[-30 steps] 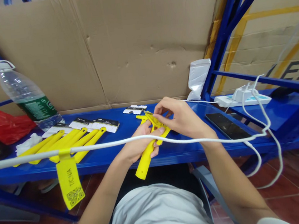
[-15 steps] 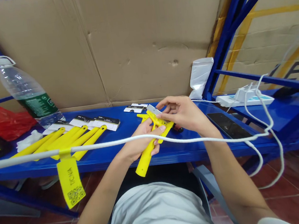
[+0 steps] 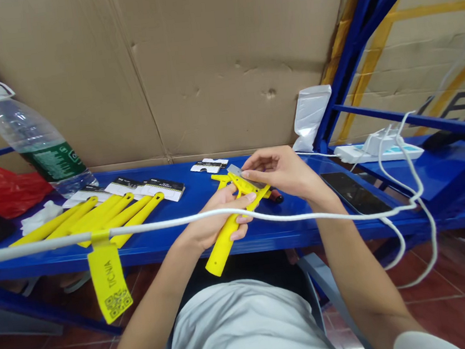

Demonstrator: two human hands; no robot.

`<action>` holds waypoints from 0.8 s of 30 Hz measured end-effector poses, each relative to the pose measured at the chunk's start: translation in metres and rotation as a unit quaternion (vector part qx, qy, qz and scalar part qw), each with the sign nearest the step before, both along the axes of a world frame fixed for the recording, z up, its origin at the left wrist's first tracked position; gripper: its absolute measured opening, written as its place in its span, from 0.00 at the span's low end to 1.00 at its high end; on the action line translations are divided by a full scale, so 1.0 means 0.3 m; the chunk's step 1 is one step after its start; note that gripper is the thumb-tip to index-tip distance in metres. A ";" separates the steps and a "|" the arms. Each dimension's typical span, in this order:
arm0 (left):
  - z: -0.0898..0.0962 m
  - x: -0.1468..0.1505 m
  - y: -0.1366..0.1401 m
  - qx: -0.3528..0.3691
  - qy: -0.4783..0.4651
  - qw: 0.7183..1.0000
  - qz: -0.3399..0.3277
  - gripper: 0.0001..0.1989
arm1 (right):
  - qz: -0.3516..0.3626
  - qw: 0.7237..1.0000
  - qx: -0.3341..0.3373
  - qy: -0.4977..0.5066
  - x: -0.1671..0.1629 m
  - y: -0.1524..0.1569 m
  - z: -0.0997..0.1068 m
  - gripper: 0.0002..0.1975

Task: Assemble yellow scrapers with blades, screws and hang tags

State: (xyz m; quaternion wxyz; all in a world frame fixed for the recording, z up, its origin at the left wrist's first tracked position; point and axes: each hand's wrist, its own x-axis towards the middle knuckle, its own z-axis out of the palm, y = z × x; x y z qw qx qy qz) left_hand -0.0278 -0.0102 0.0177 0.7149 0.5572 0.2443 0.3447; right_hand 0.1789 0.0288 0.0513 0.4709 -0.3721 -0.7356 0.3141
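My left hand [image 3: 216, 218] is closed around the neck of a yellow plastic scraper [image 3: 221, 250], whose handle slants down toward me. Across the scraper's head lies a flat metal blade [image 3: 235, 169]. The thumb and fingers of my right hand [image 3: 285, 173] pinch this blade from above and partly cover it. Just behind the scraper head, a red-and-black tool handle [image 3: 276, 196] rests on the blue bench [image 3: 192, 193]; the rest of it is hidden.
Several yellow handles [image 3: 142, 215] and black-and-white cards [image 3: 162, 189] lie at left by a bottle [image 3: 51, 150]. More small cards [image 3: 210, 166] sit at the back. A phone [image 3: 356, 191] and power strip [image 3: 381, 149] are at right. A white cable [image 3: 333, 216] crosses in front.
My right fingers have brought the blade lower, flatter against the scraper head. More of the red-and-black handle shows behind it. The whole view has shifted slightly.
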 end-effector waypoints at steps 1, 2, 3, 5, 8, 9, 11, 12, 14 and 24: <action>0.002 0.000 -0.001 -0.001 0.000 1.000 -0.002 0.23 | 0.002 1.000 -0.005 0.002 0.000 0.000 0.000 0.20; 0.004 0.000 -0.003 -0.001 -0.001 1.000 -0.003 0.23 | 0.005 1.000 -0.010 0.006 0.001 -0.001 0.001 0.20; 0.006 0.001 -0.004 -0.002 -0.003 1.000 -0.003 0.24 | 0.007 1.000 -0.017 0.009 0.001 -0.002 0.002 0.20; 0.009 0.002 -0.007 -0.002 -0.007 1.000 0.001 0.25 | 0.011 0.999 -0.030 0.014 0.002 -0.005 0.004 0.21; 0.008 0.001 -0.007 0.001 -0.010 1.000 0.006 0.24 | 0.008 0.999 -0.045 0.012 0.002 -0.012 0.010 0.22; 0.006 0.001 -0.006 0.002 -0.008 1.000 0.006 0.24 | 0.006 0.999 -0.050 0.010 0.003 -0.014 0.011 0.22; 0.004 -0.001 -0.004 0.005 -0.007 1.000 0.003 0.24 | 0.003 0.998 -0.055 0.011 0.004 -0.017 0.013 0.22; 0.003 -0.001 -0.003 0.005 -0.008 1.000 0.004 0.24 | 0.002 0.998 -0.056 0.012 0.005 -0.018 0.013 0.22; 0.000 -0.002 0.000 0.003 -0.011 1.000 0.005 0.24 | -0.001 0.998 -0.056 0.014 0.006 -0.017 0.012 0.22; -0.009 -0.003 0.010 0.005 -0.042 0.999 0.014 0.22 | -0.020 0.999 -0.031 0.016 0.008 -0.005 0.005 0.25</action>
